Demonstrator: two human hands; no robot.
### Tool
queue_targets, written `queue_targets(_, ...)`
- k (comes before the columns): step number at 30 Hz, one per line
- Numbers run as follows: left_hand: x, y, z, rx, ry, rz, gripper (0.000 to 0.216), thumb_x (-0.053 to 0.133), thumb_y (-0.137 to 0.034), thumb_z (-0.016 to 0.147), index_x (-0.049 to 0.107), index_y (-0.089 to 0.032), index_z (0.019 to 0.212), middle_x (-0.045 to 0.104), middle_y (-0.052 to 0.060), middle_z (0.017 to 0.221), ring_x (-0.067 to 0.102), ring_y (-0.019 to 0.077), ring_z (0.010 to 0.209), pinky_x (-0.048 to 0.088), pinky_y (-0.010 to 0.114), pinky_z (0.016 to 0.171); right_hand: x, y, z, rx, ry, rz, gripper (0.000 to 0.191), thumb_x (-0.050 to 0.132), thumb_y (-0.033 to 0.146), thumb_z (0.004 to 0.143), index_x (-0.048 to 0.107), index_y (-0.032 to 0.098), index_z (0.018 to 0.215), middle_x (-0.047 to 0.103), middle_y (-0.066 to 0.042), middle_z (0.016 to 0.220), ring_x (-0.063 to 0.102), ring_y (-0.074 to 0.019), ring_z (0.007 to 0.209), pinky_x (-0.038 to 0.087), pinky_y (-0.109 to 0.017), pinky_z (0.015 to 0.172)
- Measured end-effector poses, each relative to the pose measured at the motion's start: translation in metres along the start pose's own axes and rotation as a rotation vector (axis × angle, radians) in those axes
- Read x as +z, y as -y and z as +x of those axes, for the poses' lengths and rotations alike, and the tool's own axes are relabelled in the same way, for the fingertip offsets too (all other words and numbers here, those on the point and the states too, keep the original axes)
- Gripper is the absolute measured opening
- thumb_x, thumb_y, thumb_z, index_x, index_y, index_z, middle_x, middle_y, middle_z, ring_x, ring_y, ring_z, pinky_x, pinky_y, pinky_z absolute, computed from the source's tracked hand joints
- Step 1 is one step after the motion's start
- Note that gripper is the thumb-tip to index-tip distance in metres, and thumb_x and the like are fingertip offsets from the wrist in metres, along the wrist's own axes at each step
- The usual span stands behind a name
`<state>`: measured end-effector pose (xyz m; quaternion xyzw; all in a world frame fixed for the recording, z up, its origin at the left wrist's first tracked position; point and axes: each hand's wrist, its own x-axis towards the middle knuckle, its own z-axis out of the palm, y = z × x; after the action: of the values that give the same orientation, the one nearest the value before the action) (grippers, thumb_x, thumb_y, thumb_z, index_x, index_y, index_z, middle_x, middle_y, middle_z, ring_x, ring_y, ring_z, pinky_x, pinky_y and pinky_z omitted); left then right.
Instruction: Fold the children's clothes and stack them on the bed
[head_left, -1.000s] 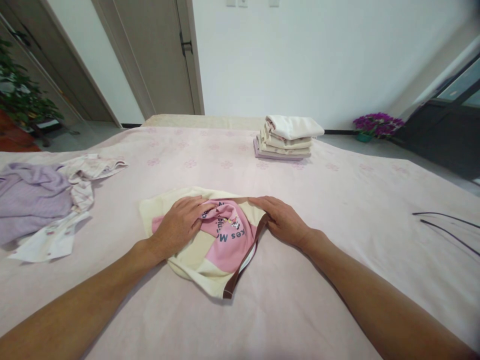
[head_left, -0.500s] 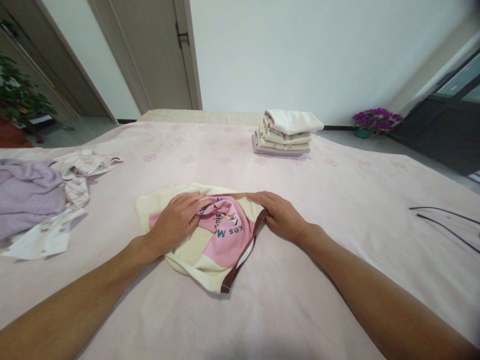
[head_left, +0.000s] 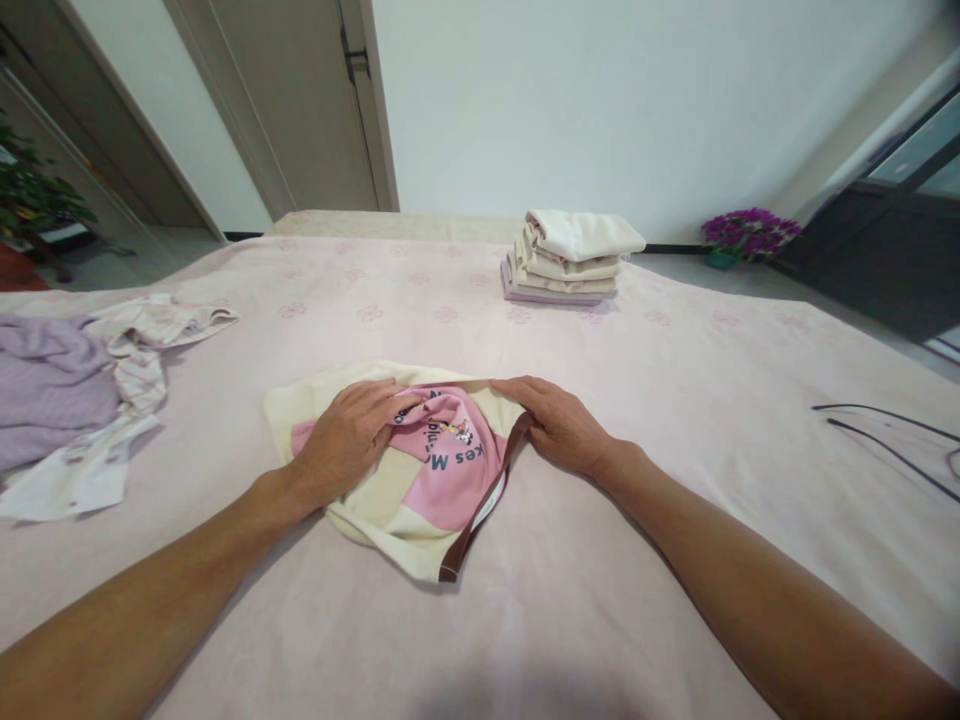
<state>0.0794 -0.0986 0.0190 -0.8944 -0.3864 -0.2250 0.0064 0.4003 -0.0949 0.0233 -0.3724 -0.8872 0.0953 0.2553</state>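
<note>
A small cream and pink shirt (head_left: pixel 453 478) with dark lettering, a cartoon print and brown trim lies bunched on the pink bedspread (head_left: pixel 600 600). My left hand (head_left: pixel 352 435) rests over its left part, the fingers closed on a fold of pink cloth. At the shirt's upper right corner, my right hand (head_left: pixel 559 422) pinches the edge by the brown trim between thumb and fingers. The undersides of both hands' fingers are partly hidden by cloth.
A stack of folded clothes (head_left: pixel 566 262) stands toward the far edge. Crumpled lilac clothing (head_left: pixel 56 385) and a white printed garment (head_left: pixel 86 470) lie at left. Thin black glasses temples (head_left: pixel 892 432) reach in at right. Purple flowers (head_left: pixel 750 232) stand beyond the bed.
The view has shifted slightly, so most things sit a little further left and higher. Both hands keep their places on the shirt.
</note>
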Motion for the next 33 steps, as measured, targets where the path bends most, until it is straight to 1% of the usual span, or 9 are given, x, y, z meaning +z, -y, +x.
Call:
queue_targets(12, -0.003, -0.002, 0.002, -0.005, -0.007, -0.032, 0.044, 0.045, -0.012, 0.092, 0.059, -0.025, 0.132, 0.064, 0.005, 0.131, 0.054, 0.0240, 0.124, 0.040, 0.047, 0.109, 0.001, -0.004, -0.002, -0.008, -0.005, 0.020, 0.069, 0.046, -0.003, 0.074, 0.053, 0.024, 0.137, 0.061, -0.009, 0.131, 0.057, -0.0242, 0.119, 0.049, -0.043, 0.098)
queue_targets(17, -0.012, -0.011, -0.001, -0.016, -0.148, -0.001, 0.038, 0.050, -0.015, 0.092, 0.059, -0.023, 0.129, 0.059, 0.009, 0.134, 0.051, 0.0252, 0.127, 0.041, 0.046, 0.108, 0.002, -0.005, -0.002, 0.008, -0.006, 0.031, 0.070, 0.045, -0.005, 0.074, 0.052, 0.024, 0.138, 0.062, -0.009, 0.130, 0.057, -0.0234, 0.119, 0.048, -0.042, 0.100)
queue_targets(21, -0.023, -0.017, -0.009, 0.057, -0.257, -0.036, 0.027, 0.059, -0.020, 0.091, 0.061, -0.022, 0.118, 0.064, 0.008, 0.110, 0.060, 0.0227, 0.104, 0.050, 0.038, 0.091, 0.002, -0.003, -0.002, 0.020, -0.015, 0.041, 0.070, 0.045, -0.004, 0.074, 0.052, 0.025, 0.138, 0.062, -0.008, 0.130, 0.057, -0.0230, 0.119, 0.049, -0.042, 0.100)
queue_targets(23, -0.029, -0.018, -0.016, 0.183, -0.182, -0.140, 0.023, 0.056, -0.019, 0.093, 0.060, -0.021, 0.116, 0.065, 0.007, 0.102, 0.061, 0.0201, 0.096, 0.050, 0.033, 0.085, 0.002, -0.002, -0.001, 0.024, -0.022, 0.053, 0.069, 0.045, -0.004, 0.075, 0.052, 0.025, 0.137, 0.062, -0.008, 0.130, 0.058, -0.0228, 0.119, 0.049, -0.041, 0.100)
queue_targets(25, -0.036, -0.020, -0.024, 0.294, -0.021, -0.244, 0.020, 0.051, -0.023, 0.097, 0.059, -0.020, 0.115, 0.066, 0.007, 0.100, 0.061, 0.0194, 0.093, 0.050, 0.032, 0.083, 0.001, -0.001, 0.000, 0.034, -0.036, 0.064, 0.069, 0.045, -0.003, 0.076, 0.053, 0.027, 0.138, 0.062, -0.007, 0.130, 0.059, -0.0224, 0.118, 0.049, -0.040, 0.099)
queue_targets(27, -0.042, -0.020, -0.032, 0.339, 0.139, -0.294, 0.024, 0.052, -0.035, 0.097, 0.059, -0.019, 0.115, 0.066, 0.008, 0.101, 0.060, 0.0209, 0.093, 0.050, 0.034, 0.084, -0.001, -0.003, 0.003, 0.040, -0.039, 0.065, 0.069, 0.045, -0.003, 0.078, 0.051, 0.028, 0.140, 0.061, -0.007, 0.131, 0.059, -0.0221, 0.118, 0.050, -0.040, 0.098)
queue_targets(29, -0.047, -0.019, -0.042, 0.340, 0.247, -0.291, 0.034, 0.058, -0.043, 0.094, 0.058, -0.020, 0.118, 0.066, 0.011, 0.108, 0.061, 0.0234, 0.099, 0.051, 0.036, 0.088, -0.004, -0.006, 0.008, 0.017, -0.002, 0.046, 0.072, 0.046, -0.002, 0.078, 0.048, 0.028, 0.144, 0.060, -0.008, 0.133, 0.059, -0.0227, 0.119, 0.051, -0.040, 0.097)
queue_targets(31, -0.048, -0.015, -0.052, 0.324, 0.271, -0.266, 0.034, 0.061, -0.037, 0.092, 0.058, -0.022, 0.122, 0.065, 0.012, 0.117, 0.060, 0.0243, 0.108, 0.050, 0.037, 0.094, -0.006, -0.010, 0.016, -0.034, 0.063, 0.014, 0.075, 0.051, -0.001, 0.076, 0.047, 0.029, 0.145, 0.058, -0.009, 0.137, 0.057, -0.0247, 0.122, 0.050, -0.041, 0.098)
queue_targets(33, -0.046, -0.010, -0.063, 0.280, 0.214, -0.275, 0.027, 0.057, -0.025, 0.094, 0.059, -0.024, 0.121, 0.065, 0.010, 0.122, 0.060, 0.0227, 0.114, 0.049, 0.036, 0.098, -0.006, -0.013, 0.024, -0.093, 0.115, -0.011, 0.072, 0.061, 0.004, 0.075, 0.052, 0.029, 0.142, 0.056, -0.009, 0.139, 0.056, -0.0274, 0.124, 0.048, -0.043, 0.100)
